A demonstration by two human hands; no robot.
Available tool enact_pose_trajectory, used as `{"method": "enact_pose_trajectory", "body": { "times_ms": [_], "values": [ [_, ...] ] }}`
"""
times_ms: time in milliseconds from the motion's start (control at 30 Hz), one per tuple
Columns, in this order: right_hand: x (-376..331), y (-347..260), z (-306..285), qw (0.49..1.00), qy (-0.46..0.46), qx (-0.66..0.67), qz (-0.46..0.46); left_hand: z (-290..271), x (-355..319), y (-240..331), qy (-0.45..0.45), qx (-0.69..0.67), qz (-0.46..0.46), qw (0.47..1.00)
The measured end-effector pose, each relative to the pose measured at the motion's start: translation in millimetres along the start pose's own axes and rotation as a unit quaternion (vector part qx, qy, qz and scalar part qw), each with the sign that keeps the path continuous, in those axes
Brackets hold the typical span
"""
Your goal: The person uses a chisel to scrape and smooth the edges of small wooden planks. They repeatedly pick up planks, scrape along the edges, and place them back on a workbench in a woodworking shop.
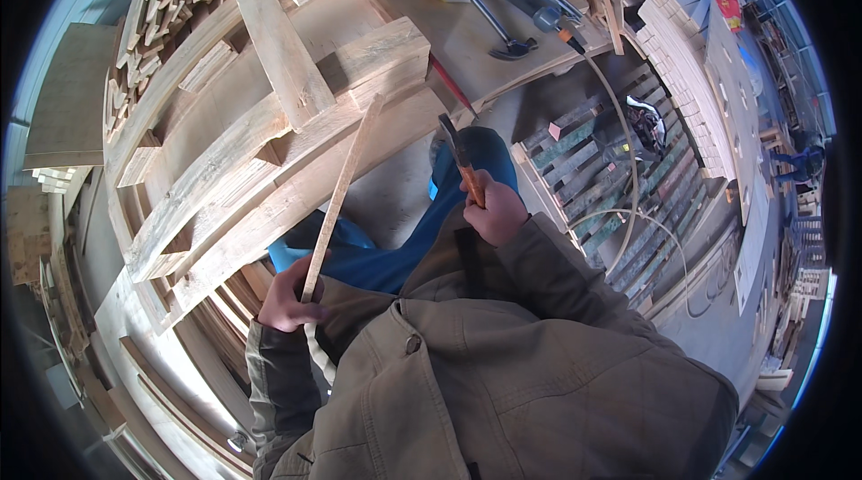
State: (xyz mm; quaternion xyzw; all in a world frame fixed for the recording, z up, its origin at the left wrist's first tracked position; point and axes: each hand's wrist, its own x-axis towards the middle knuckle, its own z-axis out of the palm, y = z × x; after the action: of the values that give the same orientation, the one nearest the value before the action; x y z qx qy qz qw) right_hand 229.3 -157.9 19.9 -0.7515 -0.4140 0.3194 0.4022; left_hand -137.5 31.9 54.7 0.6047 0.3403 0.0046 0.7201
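Note:
My left hand (294,295) is closed around a thin wooden strip (339,188). The strip slants up and away, and its far end appears in front of the edge of a wooden pallet (224,166); I cannot tell whether they touch. Below the hand a paler length of it shows against my sleeve. My right hand (496,211) grips the orange-brown handle of a hand tool (461,155). Its dark metal end points up and away, above my blue-trousered knee. Its exact kind is unclear.
A claw hammer (512,47) and a red bar-like tool (452,85) lie on the bench (431,26). Wood offcuts (166,26) are piled at far left. To the right are a slatted pallet (620,175), a hose (636,184) and stacked boards (687,76). A person (799,161) stands far right.

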Motion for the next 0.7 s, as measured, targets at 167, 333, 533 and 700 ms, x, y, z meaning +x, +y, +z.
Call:
{"method": "enact_pose_trajectory", "body": {
  "times_ms": [167, 333, 533, 700],
  "values": [
    [2, -7, 0, 0.993, -0.011, -0.114, 0.027, 6, -1, 3, 0.015, 0.011, -0.015, 1.0],
    [3, -12, 2, 0.988, -0.041, -0.145, 0.015, 11, -1, 8, 0.012, 0.014, -0.021, 1.0],
    [2, -13, 8, 0.978, -0.02, -0.206, -0.022, 13, -3, 10, 0.026, 0.002, -0.036, 0.999],
    [3, -5, 6, 0.988, -0.017, -0.153, -0.024, 12, -2, 7, 0.026, -0.007, -0.035, 0.999]
  ]
}}
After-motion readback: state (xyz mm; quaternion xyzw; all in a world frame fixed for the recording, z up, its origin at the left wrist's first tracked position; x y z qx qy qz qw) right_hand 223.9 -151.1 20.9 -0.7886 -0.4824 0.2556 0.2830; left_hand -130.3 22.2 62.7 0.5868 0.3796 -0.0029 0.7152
